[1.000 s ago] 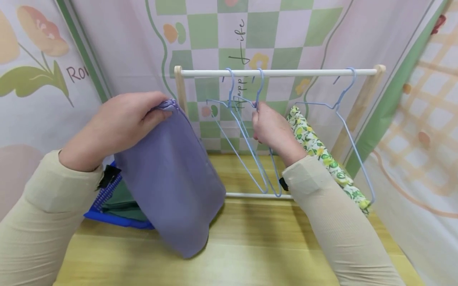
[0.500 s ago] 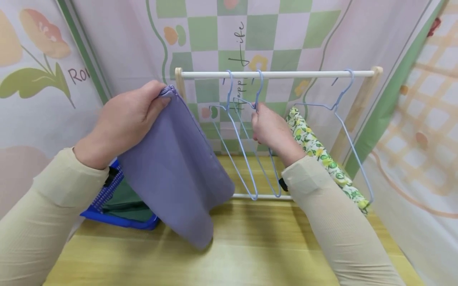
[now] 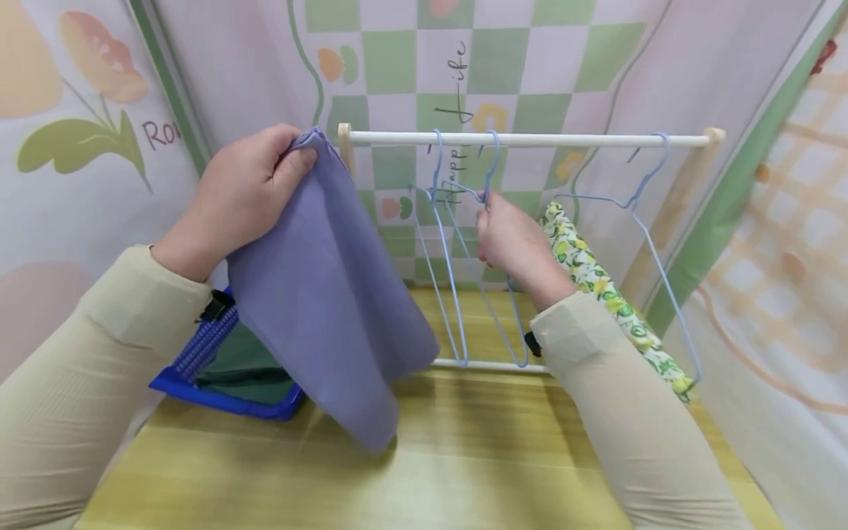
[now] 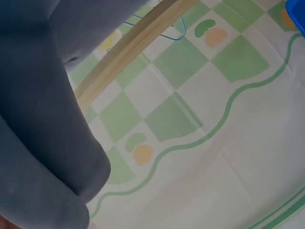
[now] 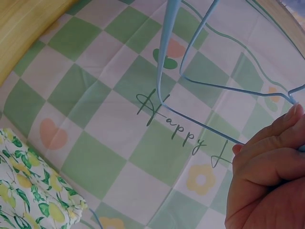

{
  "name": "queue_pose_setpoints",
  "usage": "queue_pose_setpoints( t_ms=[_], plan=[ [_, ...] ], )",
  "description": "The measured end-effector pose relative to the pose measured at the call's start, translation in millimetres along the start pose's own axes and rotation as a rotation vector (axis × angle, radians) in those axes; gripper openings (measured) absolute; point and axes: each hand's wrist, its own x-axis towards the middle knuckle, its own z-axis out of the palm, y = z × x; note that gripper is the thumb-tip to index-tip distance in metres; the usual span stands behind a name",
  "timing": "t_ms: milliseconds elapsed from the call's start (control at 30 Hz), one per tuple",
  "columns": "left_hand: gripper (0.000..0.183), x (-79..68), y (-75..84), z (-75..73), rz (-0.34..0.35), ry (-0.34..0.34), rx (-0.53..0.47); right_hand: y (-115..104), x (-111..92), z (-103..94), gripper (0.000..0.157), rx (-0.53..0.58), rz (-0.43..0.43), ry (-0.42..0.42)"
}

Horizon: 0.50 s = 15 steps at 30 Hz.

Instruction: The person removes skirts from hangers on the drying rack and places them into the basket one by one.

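Note:
In the head view my left hand (image 3: 248, 188) pinches the top edge of a folded purple cloth (image 3: 331, 309), which hangs down over the table. The same cloth fills the left side of the left wrist view as grey-purple folds (image 4: 43, 95). My right hand (image 3: 517, 239) grips a blue wire hanger (image 3: 492, 165) just below its hook, which stays over the rack's white rail (image 3: 563, 138). Another blue hanger (image 3: 445, 258) hangs bare between the cloth and my right hand. In the right wrist view my curled fingers (image 5: 267, 148) close around the hanger's neck.
At the right a third hanger (image 3: 669, 287) carries a lemon-print cloth (image 3: 609, 298). Behind the purple cloth, a blue basket (image 3: 192, 383) holds a dark green cloth (image 3: 248, 368). The rack's wooden post (image 3: 676, 199) stands at the right of the wooden table (image 3: 477, 456).
My left hand has risen and shifted right, bringing the purple cloth up with it, so more of the basket shows. The bare left hanger has swung left. My right hand keeps its grip.

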Motion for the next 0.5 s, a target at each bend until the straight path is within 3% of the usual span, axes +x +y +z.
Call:
queue_pose_setpoints(
  t_ms=[233, 500],
  plan=[
    [0.041, 10.5, -10.5, 1.2, -0.174, 0.014, -0.079, 3.6, -0.6, -1.1, 0.050, -0.002, -0.002, 0.013],
    [0.041, 8.9, -43.4, 2.2, -0.348, 0.001, -0.145, 2.3, 1.6, 1.1, 0.050, -0.003, -0.012, 0.007]
  ],
)
